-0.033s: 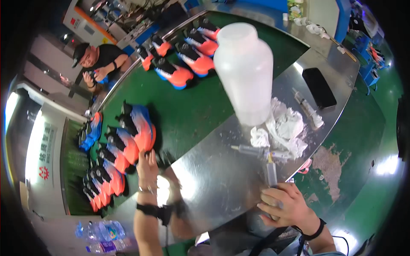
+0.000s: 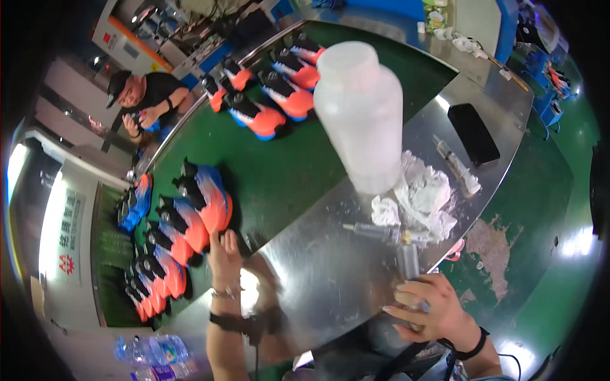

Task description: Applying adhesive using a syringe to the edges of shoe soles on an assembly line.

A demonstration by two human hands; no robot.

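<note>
My right hand (image 2: 435,308) is closed round a clear plastic syringe (image 2: 408,261), its tip pointing away from me over the metal table edge. Just short of the nearest blue-and-orange sneaker (image 2: 215,206), my left hand (image 2: 225,257) has loosely bent fingers and nothing visible in them. That sneaker stands at the right end of a row of similar sneakers (image 2: 162,273) with black collars. Beyond the held syringe lies a second syringe (image 2: 372,231), against crumpled white tissue (image 2: 424,193). A third syringe (image 2: 457,165) rests farther right.
A large white plastic bottle (image 2: 362,120) stands mid-table. Right of it lies a black phone (image 2: 473,133). More sneakers (image 2: 257,117) sit on the green mat (image 2: 273,171). Across the table a person (image 2: 143,101) works. Plastic bottles (image 2: 152,348) are at lower left.
My left hand has drawn back slightly from the nearest sneaker's toe. The syringe in my right hand has shifted a little. The whole view has moved slightly.
</note>
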